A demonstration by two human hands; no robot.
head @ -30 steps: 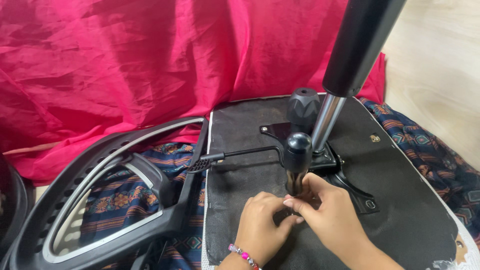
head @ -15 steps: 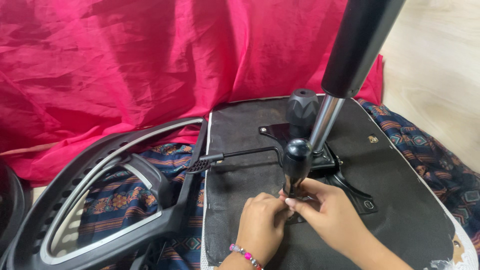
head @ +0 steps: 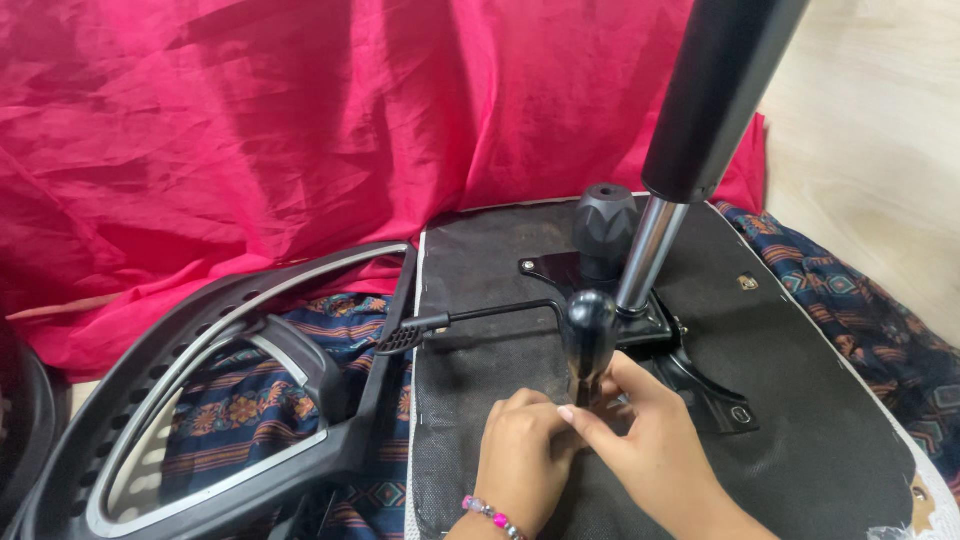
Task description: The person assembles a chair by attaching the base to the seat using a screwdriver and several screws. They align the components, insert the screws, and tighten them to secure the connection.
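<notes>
Both your hands were down on the upturned seat (head: 820, 420), crowded round the foot of the screwdriver (head: 588, 335). Your right hand (head: 655, 450) had its fingers (head: 585, 420) pinched closed on the shaft just below the handle; your left hand (head: 520, 460) was curled closed beside it, touching the right, though what it held under the fingers couldn't be made out.

The risk, as it looked: the tool stood upright with only a fingertip pinch low on it, so the tip could have skipped off the fastener and gouged the seat's black fabric or jabbed your left hand, which sat right against it. The tip itself was hidden, so its seating was anyone's guess. The gas cylinder (head: 700, 130) rose just behind the handle, and the lever (head: 480, 318) ran close on the left; a slip could have knocked the tool into either.

The screwdriver showed a rounded, glossy black handle, upright or nearly so, standing near the seat's middle, in front of the metal bracket (head: 690, 365).
</notes>
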